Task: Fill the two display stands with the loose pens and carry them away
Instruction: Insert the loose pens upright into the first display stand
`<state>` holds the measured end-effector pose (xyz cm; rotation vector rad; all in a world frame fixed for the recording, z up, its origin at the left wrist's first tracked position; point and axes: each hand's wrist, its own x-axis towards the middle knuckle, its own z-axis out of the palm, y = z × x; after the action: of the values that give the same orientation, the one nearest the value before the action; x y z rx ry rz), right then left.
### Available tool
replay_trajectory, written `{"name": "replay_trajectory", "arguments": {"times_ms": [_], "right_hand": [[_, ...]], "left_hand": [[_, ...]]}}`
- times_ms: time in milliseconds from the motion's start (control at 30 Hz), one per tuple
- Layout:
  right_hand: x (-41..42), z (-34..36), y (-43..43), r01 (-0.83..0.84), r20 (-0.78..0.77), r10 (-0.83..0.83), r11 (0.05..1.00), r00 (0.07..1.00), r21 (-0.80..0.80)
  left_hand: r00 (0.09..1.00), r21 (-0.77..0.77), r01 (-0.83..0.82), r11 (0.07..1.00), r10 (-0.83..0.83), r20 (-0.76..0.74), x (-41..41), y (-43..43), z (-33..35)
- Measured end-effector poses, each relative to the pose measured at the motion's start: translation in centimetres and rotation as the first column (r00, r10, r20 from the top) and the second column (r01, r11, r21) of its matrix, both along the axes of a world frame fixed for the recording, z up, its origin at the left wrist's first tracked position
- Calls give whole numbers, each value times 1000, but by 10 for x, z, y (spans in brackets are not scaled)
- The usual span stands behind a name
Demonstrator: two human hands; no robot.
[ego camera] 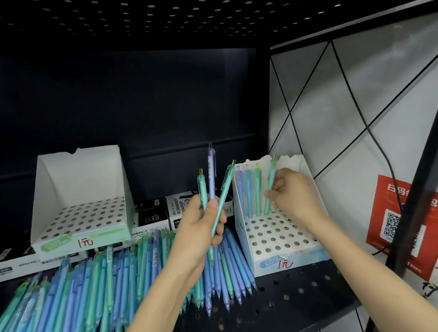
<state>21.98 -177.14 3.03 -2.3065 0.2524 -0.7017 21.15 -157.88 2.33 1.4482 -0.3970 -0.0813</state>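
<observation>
Hovering over a black perforated shelf (290, 292), the left hand (199, 228) is gripping three pens (211, 177), the right hand (292, 194) pinching a green pen (271, 185)

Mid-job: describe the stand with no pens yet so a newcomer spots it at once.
On the dark perforated shelf, look behind the heap of loose pens, towards the left. The white cardboard stand there sits by black marker boxes. Unlike the right stand, which holds standing pens in its back row, all its holes are bare.
</observation>
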Motion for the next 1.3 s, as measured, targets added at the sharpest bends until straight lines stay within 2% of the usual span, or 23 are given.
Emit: {"name": "replay_trajectory", "arguments": {"times_ms": [433,467,533,600,667,700,767,867,933,1000,1067,1167,1300], "right_hand": [[8,-16,1,53,-82,-57,997,995,-52],[4,-14,3,88,-41,-90,995,995,-48],[-10,-7,12,154,155,-144,987,977,-53],[-25,7,29,34,276,-39,999,960,26],[-33,17,46,-146,240,112,981,964,126],[-35,18,53,-179,209,148,974,967,140],[-38,18,60,-194,183,161,964,970,179],[-46,27,50,-255,215,170,845,962,470],[-49,36,31,-223,294,52,779,954,586],[-45,40,11,-105,354,-106,844,929,526],[-38,35,-1,27,371,-177,926,911,377],[-24,17,-6,95,318,-153,977,936,191],[-8,1,-9,115,308,-133,991,942,74]], "left_hand": [[999,-16,36,999,-36,-5,-1,-1,-2],[999,-20,40,999,-40,-5,-1,-1,-1],[999,-18,47,999,-47,5,-1,-2,-1],[998,-3,59,998,-59,27,-3,-3,0],[994,24,83,996,-84,65,-5,-5,0],[991,45,94,995,-97,88,-7,-5,-1],[984,96,94,991,-107,140,-9,-6,-2],[976,182,30,983,-68,206,-9,-6,-4],[977,196,-22,980,-21,214,-6,-5,-5],[977,180,-60,982,21,212,-4,-4,-5],[978,154,-81,985,48,202,-3,-3,-5],[982,124,-84,989,62,176,-1,-1,-5],[988,100,-69,993,54,142,-1,-2,-6]]}}
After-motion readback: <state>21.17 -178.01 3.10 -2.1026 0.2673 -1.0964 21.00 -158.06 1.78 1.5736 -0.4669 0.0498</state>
